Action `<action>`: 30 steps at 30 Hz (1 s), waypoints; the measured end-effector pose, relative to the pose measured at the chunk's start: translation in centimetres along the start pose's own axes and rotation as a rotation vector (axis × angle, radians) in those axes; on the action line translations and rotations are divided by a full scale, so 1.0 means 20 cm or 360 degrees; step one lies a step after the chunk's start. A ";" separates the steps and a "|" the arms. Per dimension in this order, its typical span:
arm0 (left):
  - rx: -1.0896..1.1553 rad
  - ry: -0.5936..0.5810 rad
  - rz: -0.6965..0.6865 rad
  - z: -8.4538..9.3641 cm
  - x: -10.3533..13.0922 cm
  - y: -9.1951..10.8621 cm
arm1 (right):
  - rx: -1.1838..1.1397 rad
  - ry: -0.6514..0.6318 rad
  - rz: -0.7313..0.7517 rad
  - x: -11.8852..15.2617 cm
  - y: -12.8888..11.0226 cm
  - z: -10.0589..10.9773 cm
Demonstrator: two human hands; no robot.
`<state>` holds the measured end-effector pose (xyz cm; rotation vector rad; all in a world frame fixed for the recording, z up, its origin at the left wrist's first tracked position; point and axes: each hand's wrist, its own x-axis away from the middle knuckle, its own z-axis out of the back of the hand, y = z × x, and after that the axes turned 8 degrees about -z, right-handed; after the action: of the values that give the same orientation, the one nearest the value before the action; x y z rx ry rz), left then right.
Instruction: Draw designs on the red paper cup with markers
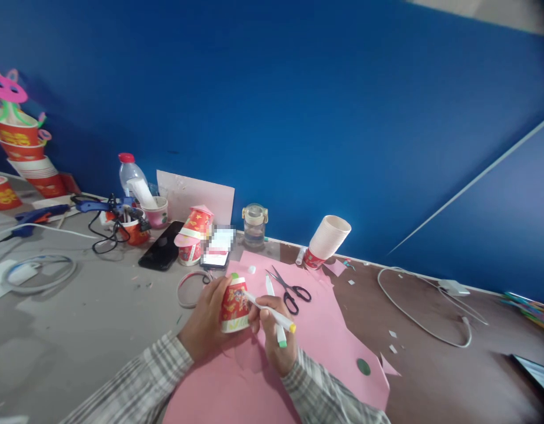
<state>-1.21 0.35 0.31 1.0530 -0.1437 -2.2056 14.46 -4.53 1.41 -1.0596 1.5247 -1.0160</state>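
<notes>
Over the pink paper (316, 335), my left hand (207, 321) is wrapped round a red paper cup (235, 303) with gold patterns and a pale rim at its lower end. My right hand (276, 333) grips a white marker (276, 316) with a yellow end, its tip against the cup's side. A second marker (270, 287) with a green end lies partly behind the fingers of my right hand. Black-handled scissors (289, 291) rest open on the paper just beyond. Near them sits a small white cap (251, 270).
Behind stand a decorated cup figure (196, 224), a phone (217, 247), a lidded jar (254, 227) and stacked white cups (329, 238). A black phone (163, 247), glue guns (37, 218) and a bottle (131, 174) are left. A white cable (413, 327) lies right.
</notes>
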 end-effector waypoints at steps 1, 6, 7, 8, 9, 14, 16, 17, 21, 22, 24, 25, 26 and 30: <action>-0.0006 0.0008 -0.0013 0.00 0.00 0.00 | 0.0007 -0.0004 0.0006 0.00 0.00 0.00; -0.0021 0.0009 -0.0026 0.00 0.00 0.00 | 0.0049 -0.0056 0.0032 0.00 0.01 0.01; -0.0013 0.0007 -0.0014 0.00 0.00 0.00 | 0.0066 -0.0066 0.0034 0.00 0.01 0.01; -0.0005 0.0005 -0.0005 0.00 0.00 0.00 | 0.0078 -0.0071 0.0030 0.00 0.01 0.02; 0.0000 0.0003 0.0001 0.00 0.00 0.00 | 0.0078 -0.0071 0.0020 0.00 0.01 0.02; 0.0018 -0.0022 -0.0002 0.00 0.01 -0.01 | 0.0047 -0.0062 -0.0022 0.01 -0.01 0.03; 0.0012 -0.0007 -0.0008 -0.01 0.01 -0.02 | 0.0092 -0.0099 0.0002 0.02 -0.01 0.02; 0.0010 0.0003 -0.0014 -0.01 0.02 -0.02 | 0.0111 -0.0122 0.0016 0.02 -0.01 0.02; 0.0017 0.0002 -0.0004 -0.01 0.01 -0.02 | 0.0098 -0.0111 0.0032 0.03 -0.01 0.02; 0.0017 -0.0002 0.0005 -0.01 0.01 -0.02 | 0.0066 -0.0079 0.0021 0.03 0.00 0.03; 0.0016 -0.0014 0.0013 -0.01 0.01 -0.01 | -0.0019 -0.0018 -0.0009 0.03 0.01 0.03; 0.0015 -0.0016 0.0010 -0.01 0.01 -0.01 | -0.0056 0.0007 -0.0022 0.03 0.01 0.03; 0.0013 -0.0015 0.0005 -0.01 0.01 -0.01 | -0.0083 0.0025 -0.0031 0.03 0.02 0.03; 0.0017 -0.0014 -0.0015 -0.01 0.01 -0.02 | -0.0103 0.0030 -0.0042 0.02 0.02 0.03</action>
<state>-1.36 0.57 -0.08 1.0522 -0.1552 -2.2202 14.95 -4.83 0.88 -1.1207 1.5719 -1.0033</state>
